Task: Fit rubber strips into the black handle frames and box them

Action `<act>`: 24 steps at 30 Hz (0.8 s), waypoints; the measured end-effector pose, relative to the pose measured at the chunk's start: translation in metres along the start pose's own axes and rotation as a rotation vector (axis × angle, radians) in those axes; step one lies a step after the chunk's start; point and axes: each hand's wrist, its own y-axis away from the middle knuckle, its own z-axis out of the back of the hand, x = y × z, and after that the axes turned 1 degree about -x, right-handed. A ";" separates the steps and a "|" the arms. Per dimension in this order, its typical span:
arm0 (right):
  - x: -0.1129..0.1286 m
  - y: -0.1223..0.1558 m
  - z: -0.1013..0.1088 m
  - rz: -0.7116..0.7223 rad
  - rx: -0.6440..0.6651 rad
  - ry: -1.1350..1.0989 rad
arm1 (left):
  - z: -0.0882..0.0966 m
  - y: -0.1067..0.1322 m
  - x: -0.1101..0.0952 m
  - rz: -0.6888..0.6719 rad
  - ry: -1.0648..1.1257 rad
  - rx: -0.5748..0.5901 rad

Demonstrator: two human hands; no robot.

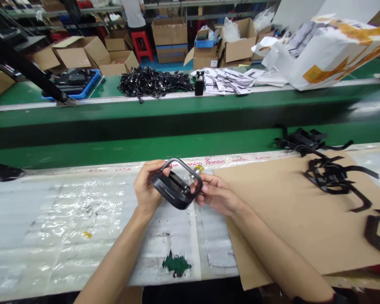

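Just above the middle of the work table I hold a black plastic stand [171, 193] with a thick oval base and a grey-black loop frame rising from it. My left hand [148, 185] grips its left end, thumb and fingers closed around the base. My right hand [217, 194] is closed at the right side of the loop, fingertips pressed against the frame. Near those fingertips, partly behind the loop, shows a small shiny piece with yellow tape [198, 169]; whether my fingers hold it is unclear.
A cardboard sheet [272, 211] covers the table's right side, with several black bent parts [331, 175] on it. Beyond, a green ledge [98, 109] carries a heap of black cables [155, 82], white paper leaflets [228, 80], a blue tray [96, 78] and a white package [329, 55]. A person [133, 14] stands behind.
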 end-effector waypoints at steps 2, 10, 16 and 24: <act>0.001 0.000 0.000 0.019 -0.030 0.008 | 0.005 -0.005 0.004 0.024 0.018 0.159; 0.002 -0.003 0.001 0.150 -0.145 0.172 | 0.048 -0.033 0.003 0.316 0.320 0.767; 0.004 -0.003 0.009 0.133 -0.221 0.239 | 0.045 -0.032 -0.010 0.258 0.098 0.523; -0.007 -0.003 0.008 0.029 -0.216 0.293 | 0.001 0.000 -0.029 -0.168 -0.124 0.585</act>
